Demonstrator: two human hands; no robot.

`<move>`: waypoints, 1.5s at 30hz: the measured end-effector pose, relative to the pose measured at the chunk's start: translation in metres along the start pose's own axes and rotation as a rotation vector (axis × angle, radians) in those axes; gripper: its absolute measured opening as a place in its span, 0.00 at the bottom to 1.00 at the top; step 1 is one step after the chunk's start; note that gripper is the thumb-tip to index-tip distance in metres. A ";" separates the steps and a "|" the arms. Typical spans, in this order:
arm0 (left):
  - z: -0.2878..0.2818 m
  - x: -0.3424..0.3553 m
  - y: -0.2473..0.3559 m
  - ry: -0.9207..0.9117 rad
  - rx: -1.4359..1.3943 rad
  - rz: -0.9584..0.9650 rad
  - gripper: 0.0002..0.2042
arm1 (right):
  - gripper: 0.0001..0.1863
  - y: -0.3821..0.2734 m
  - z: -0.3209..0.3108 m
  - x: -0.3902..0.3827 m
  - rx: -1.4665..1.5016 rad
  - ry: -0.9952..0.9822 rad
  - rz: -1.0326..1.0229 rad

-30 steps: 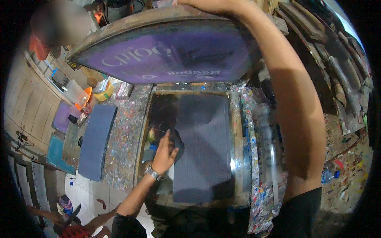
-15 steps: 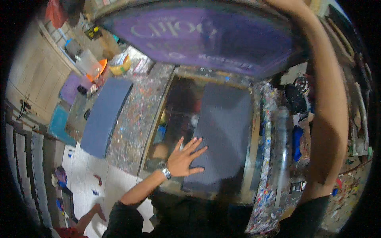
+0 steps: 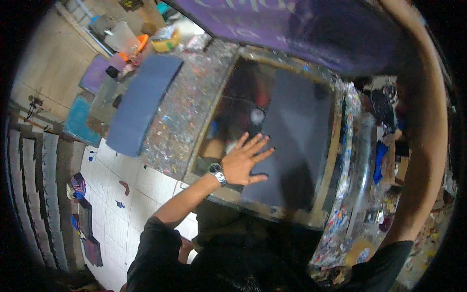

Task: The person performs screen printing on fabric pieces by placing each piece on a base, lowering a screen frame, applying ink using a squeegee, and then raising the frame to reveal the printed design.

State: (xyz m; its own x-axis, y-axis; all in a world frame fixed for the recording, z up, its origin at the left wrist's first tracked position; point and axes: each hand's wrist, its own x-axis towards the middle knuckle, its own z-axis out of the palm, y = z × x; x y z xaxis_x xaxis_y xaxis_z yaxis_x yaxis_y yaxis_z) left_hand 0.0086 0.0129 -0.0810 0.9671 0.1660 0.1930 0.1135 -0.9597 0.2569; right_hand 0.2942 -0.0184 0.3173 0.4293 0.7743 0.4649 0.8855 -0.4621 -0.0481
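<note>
My left hand (image 3: 247, 158), watch on its wrist, lies flat with fingers spread over the left edge of a dark grey sheet (image 3: 299, 129) on a glossy, framed printing bed (image 3: 236, 80). Above the bed, a large purple printing screen (image 3: 340, 36) is raised and tilted. My right arm (image 3: 428, 136) reaches up along its right side to my right hand (image 3: 389, 7) at the screen's upper edge, where the fingers are cut off by the top of the view. Left of the bed, a blue-grey sheet or stack (image 3: 141, 102) lies on the paint-speckled table (image 3: 180, 136).
A yellow tub (image 3: 164, 45), orange container (image 3: 142, 44) and clear jug (image 3: 121, 36) crowd the back left. Teal (image 3: 78, 119) and purple panels (image 3: 92, 73) stand beside a wooden door (image 3: 41, 78). A tiled floor (image 3: 121, 228) holds scattered items. Clutter (image 3: 386, 160) lines the right.
My left hand has come down onto the sheet's left edge, fingers spreading. The view has swung, shifting bed and table upward. The raised screen and right hand have moved toward the top right, partly out of view.
</note>
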 end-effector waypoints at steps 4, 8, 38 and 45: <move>0.006 -0.012 0.000 0.042 -0.012 0.001 0.40 | 0.36 0.032 0.037 0.012 0.044 0.075 -0.056; 0.000 -0.027 -0.003 0.112 0.006 0.015 0.42 | 0.38 -0.029 0.028 -0.063 0.055 0.128 -0.011; -0.031 -0.089 0.027 0.301 -1.427 -1.068 0.24 | 0.21 0.054 0.306 -0.081 0.091 -0.241 -0.330; -0.016 -0.104 0.032 0.308 -1.472 -1.131 0.22 | 0.23 -0.003 0.269 -0.215 0.016 -0.124 -0.276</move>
State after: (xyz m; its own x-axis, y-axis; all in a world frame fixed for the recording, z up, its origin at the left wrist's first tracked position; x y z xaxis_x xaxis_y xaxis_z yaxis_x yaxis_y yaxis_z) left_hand -0.0921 -0.0310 -0.0779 0.4975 0.6875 -0.5290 0.1619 0.5255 0.8352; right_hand 0.2466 -0.0669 -0.0203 0.1896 0.9169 0.3512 0.9740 -0.2209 0.0509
